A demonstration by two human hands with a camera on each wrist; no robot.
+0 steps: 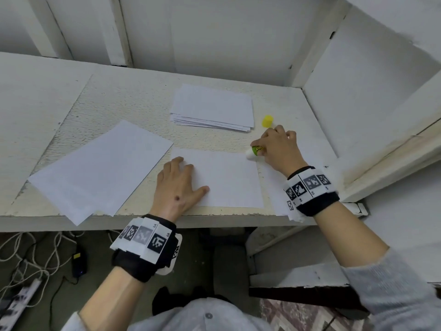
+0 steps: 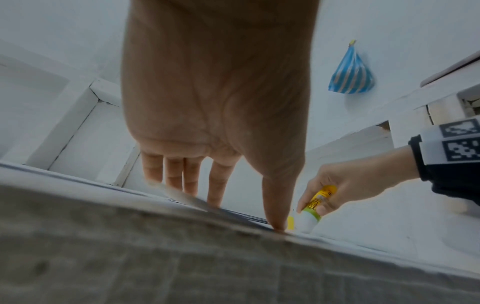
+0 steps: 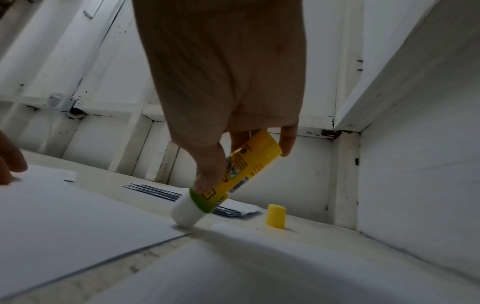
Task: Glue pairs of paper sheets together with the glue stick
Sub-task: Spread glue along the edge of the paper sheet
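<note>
On the left of the white table [image 1: 47,96] lie loose paper sheets [image 1: 100,168], overlapping and skewed, reaching to the near edge. To their right, the left hand [image 1: 177,187] rests flat with straight, spread fingers on the left part of a single sheet [image 1: 229,180] that lies square to the near edge. Behind this sheet, toward the wall, sits a stack of paper [image 1: 212,108]. At the sheet's far right corner the right hand [image 1: 276,149] grasps the glue stick [image 3: 228,181], thumb and fingers curled round its yellow barrel; the stick is tilted, its white glue end down on the corner of the sheet. Just beyond the right hand the yellow cap [image 1: 267,121] stands upright on the table, apart from the stack. Under the right wrist lies another sheet [image 1: 274,187], just beside the pressed one.
</note>
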